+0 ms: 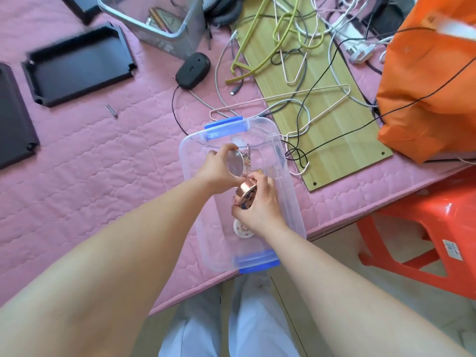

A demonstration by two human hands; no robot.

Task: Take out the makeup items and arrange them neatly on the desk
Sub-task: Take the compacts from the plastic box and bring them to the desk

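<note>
Both hands lifted makeup items inside the clear storage box (288,197) at the near edge of the pink quilted desk cover (103,163).

Nearest, a small white round jar (242,229) lay on the box floor, just under the right wrist. The right hand (260,204) curled its fingers around a rose-gold compact (244,195) with a dark patterned lid. Just beyond, the left hand (219,171) pinched a round mirror (235,162) by its rim, thumb and fingertips on opposite edges. Farther off lay a black mouse (193,70), tangled cables (296,106), black trays (77,65) and an orange bag (432,81).
</note>
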